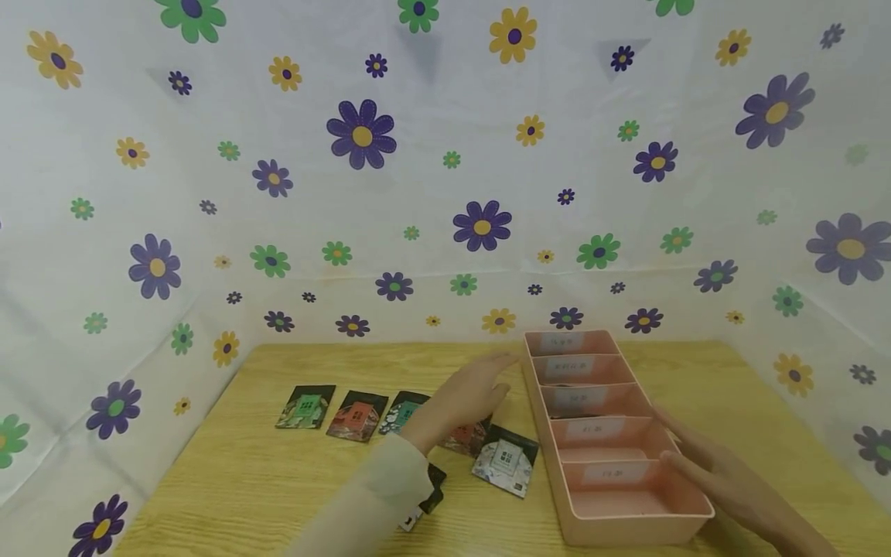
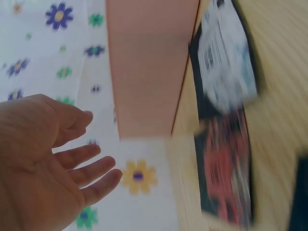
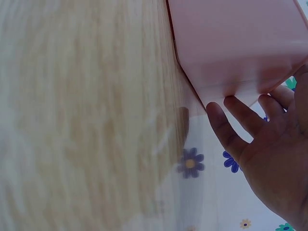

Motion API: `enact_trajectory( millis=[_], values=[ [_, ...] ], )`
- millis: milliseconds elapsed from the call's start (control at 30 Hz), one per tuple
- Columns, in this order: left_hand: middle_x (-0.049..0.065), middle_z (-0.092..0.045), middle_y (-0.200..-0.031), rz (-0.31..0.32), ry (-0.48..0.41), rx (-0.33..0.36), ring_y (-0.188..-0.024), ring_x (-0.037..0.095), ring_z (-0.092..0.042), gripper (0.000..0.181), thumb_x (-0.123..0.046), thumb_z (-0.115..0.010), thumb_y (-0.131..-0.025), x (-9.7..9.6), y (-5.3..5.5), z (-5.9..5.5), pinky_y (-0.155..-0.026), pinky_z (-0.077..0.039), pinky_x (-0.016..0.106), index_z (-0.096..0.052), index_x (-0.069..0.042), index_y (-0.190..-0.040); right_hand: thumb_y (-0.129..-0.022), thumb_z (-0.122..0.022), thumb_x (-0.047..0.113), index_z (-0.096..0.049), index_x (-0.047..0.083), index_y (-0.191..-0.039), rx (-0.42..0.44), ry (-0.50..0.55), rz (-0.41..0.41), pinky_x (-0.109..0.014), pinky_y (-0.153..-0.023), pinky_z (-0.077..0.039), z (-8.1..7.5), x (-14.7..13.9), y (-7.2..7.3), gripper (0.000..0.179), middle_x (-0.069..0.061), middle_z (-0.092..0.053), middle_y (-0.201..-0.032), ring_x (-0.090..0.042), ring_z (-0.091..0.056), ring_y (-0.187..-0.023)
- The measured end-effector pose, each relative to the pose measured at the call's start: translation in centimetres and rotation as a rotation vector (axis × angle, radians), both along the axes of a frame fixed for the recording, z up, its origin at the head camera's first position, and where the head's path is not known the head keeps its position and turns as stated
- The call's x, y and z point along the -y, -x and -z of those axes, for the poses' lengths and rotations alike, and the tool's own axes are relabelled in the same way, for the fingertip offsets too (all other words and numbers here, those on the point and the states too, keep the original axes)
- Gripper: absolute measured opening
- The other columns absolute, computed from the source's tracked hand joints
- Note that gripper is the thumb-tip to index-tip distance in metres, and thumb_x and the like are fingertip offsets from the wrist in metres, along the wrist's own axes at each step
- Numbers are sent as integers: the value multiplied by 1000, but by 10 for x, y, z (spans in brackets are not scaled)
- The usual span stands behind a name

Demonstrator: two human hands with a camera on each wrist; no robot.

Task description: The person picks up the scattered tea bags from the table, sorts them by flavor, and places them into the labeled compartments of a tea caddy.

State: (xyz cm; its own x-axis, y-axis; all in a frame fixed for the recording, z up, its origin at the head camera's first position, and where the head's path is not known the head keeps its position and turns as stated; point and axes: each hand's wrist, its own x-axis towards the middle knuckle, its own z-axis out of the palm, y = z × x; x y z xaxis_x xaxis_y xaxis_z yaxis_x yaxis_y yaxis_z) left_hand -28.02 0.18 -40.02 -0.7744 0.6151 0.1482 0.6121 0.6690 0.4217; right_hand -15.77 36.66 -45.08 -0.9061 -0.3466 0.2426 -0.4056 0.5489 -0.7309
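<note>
My left hand [image 1: 473, 396] hovers beside the far left side of a pink divided box [image 1: 636, 530], holding nothing. Its fingers are spread and loosely bent in the left wrist view, apart from the box wall [image 2: 149, 72]. My right hand [image 1: 717, 472] touches the box's right side. In the right wrist view its extended fingertips [image 3: 216, 109] rest against the outer wall; the thumb lies at the rim in the head view. Near my left hand lie a white packet [image 1: 504, 462] and a red one [image 1: 465, 439], partly covered by that hand.
A green packet [image 1: 305, 407], a red packet [image 1: 357, 416] and a teal packet [image 1: 400, 411] lie in a row to the left. More packets [image 1: 433, 491] show partly under my left forearm. Pale labels mark the box compartments; a dark edge shows in the middle one. Flowered cloth surrounds the table.
</note>
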Motion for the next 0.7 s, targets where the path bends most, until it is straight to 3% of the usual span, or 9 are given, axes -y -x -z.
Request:
enact_trajectory(
  millis=[33,100,200,267,400,700],
  values=[
    [9,-46,-159,-23,-9,32,-147,27,-41,51,-15,-55,-107,10,1,-1,-119,-34,41,-45,-11,-156,-110,-47,7,-24,15,-166,3,10,-30,-18,-90,-48,3,-4,1,61,-6,-39,-161,5,-49,-127],
    [9,-44,-159,-52,-29,86,-147,29,-40,53,-15,-58,-106,30,3,-1,-118,-36,46,-44,-12,-157,-110,-48,9,-24,17,-166,37,-19,16,-16,-93,-46,2,-4,-1,61,-19,-36,-161,8,-43,-130],
    [11,-43,-159,-87,-35,124,-147,32,-40,55,-13,-62,-105,59,7,5,-115,-39,50,-45,-12,-157,-111,-48,14,-24,22,-166,67,-41,34,-14,-94,-43,3,-6,0,61,-19,-35,-162,13,-37,-131],
    [13,-42,-160,-107,-31,140,-147,34,-40,55,-13,-64,-104,77,9,10,-114,-40,52,-46,-11,-156,-111,-50,19,-25,27,-166,97,-90,96,-12,-92,-41,-1,-4,0,61,-19,-37,-161,19,-32,-128],
    [15,-40,-161,-142,6,188,-147,35,-38,56,-12,-66,-103,107,9,19,-114,-39,54,-46,-9,-155,-110,-52,22,-25,26,-166,95,-122,117,-9,-92,-38,-3,-3,1,62,-20,-38,-161,23,-28,-126],
    [15,-36,-164,-90,170,261,-146,39,-39,61,-2,-73,-95,138,5,34,-109,-44,54,-52,-6,-152,-111,-50,21,-24,27,-166,113,-96,102,-10,-93,-39,-7,0,-3,61,-19,-37,-162,20,-31,-128]
  ],
)
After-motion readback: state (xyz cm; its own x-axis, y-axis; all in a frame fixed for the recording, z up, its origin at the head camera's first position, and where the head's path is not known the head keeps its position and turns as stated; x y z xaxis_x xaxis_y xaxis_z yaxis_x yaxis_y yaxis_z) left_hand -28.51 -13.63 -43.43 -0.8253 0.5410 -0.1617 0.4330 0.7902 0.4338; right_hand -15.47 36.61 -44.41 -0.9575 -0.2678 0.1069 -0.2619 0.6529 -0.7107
